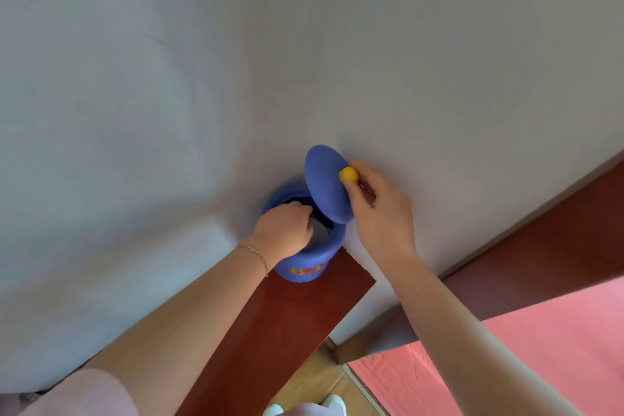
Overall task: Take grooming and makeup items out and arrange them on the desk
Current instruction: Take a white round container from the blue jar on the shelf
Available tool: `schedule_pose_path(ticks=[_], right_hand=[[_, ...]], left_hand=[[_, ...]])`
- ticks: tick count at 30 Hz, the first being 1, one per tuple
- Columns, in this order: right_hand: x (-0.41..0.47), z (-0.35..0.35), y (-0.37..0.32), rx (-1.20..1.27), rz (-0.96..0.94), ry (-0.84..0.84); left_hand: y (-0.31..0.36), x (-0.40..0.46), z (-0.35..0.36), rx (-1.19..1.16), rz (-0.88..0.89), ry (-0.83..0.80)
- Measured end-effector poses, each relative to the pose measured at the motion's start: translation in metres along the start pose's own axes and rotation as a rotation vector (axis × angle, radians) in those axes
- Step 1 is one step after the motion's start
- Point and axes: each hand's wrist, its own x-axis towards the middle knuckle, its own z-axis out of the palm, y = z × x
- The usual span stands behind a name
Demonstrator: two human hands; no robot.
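Right hand (374, 209) pinched yellow-knobbed blue lid (326, 184), light-looking; left hand (287, 230) reached into round blue pot (305, 263), fingers hidden, poss. gripping sth grey.

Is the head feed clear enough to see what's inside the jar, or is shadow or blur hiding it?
Head view: sharp enough, soft even daylight, no glare; wide-angle bend at the edges. The jar interior is shadowed and mostly blocked by the left hand reaching in; only a grey shape shows. The right hand holds the lid tilted up by its yellow knob.
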Motion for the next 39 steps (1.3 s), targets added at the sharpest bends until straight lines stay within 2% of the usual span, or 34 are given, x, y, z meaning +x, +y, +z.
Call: schedule_pose_path(ticks=[4, 8, 20, 24, 28, 30, 35, 39], right_hand=[[-0.007, -0.01, 0.005, 0.013, 0.014, -0.009], [-0.01, -0.016, 0.011, 0.042, 0.033, -0.023], [-0.013, -0.017, 0.015, 0.081, 0.047, -0.04], [-0.011, -0.011, 0.012, 0.067, 0.02, -0.044], [-0.007, -0.003, 0.005, 0.077, -0.013, -0.034], [-0.003, 0.003, 0.002, 0.063, -0.028, -0.034], [0.003, 0.019, 0.003, -0.008, -0.062, -0.039], [0.002, 0.031, 0.01, -0.105, -0.088, -0.107]], left_hand=[[0.012, 0.018, 0.012, -0.035, -0.133, -0.124], [0.017, 0.023, 0.015, -0.159, -0.226, -0.142], [0.022, 0.013, -0.007, -0.306, -0.194, -0.102], [0.03, -0.005, -0.027, -0.308, -0.195, 0.088], [0.02, -0.024, -0.041, -0.358, -0.06, 0.376], [0.006, -0.03, -0.042, -0.435, -0.045, 0.468], [-0.022, -0.053, -0.05, -0.588, -0.162, 0.587], [-0.045, -0.094, -0.042, -0.743, -0.353, 0.653]])
